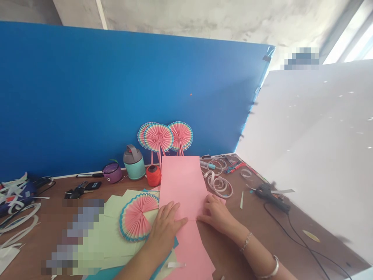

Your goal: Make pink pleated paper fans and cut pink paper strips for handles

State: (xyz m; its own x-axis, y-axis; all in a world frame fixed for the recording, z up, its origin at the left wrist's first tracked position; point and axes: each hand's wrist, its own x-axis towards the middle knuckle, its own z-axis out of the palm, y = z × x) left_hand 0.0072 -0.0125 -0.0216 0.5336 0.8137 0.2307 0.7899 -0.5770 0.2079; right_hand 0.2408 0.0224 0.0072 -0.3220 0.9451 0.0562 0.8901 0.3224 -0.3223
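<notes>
A long pink sheet of paper (183, 179) lies before me, with a crosswise seam or fold near my thumbs and more pink paper (190, 249) below it. My left hand (166, 223) rests on its left side, fingers stretched out and thumb pointing toward the seam. At the right edge, my right hand (220, 214) has its fingers bent over the paper and its thumb at the seam; the fingertips are partly hidden. Beside my left hand is a round pleated paper fan (140, 217), pink with a blue rim, lying on pale green sheets (112, 241).
Finished-looking pleated fans (159, 138) stand against the blue partition (116, 85). A teal jar (134, 165), a red thread spool (153, 175) and a purple cup (112, 172) line the back. White strip coils (220, 184) and a corded glue gun (271, 197) lie to the right.
</notes>
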